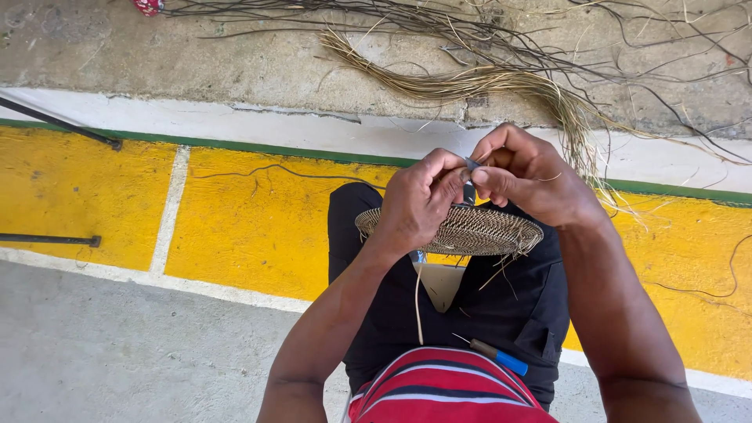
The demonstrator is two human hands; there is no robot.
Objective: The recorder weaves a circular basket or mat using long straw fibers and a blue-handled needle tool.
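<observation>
A flat round woven disc (482,232) of pale fibre rests on my lap, over black trousers. My left hand (415,202) grips the disc at its near-left rim, thumb and fingers pinched at the top edge. My right hand (529,176) meets it there, fingertips pinching a thin dark strand or small tool at the rim. Loose fibre ends hang from the disc's right side. A thin pale strand dangles down between my knees.
A blue-handled tool (498,357) lies on my right thigh. A bundle of pale straw (501,82) and several dark strands (376,12) lie on the concrete ahead. Yellow painted floor (251,227) with white lines stretches left; black metal legs (55,239) stand at far left.
</observation>
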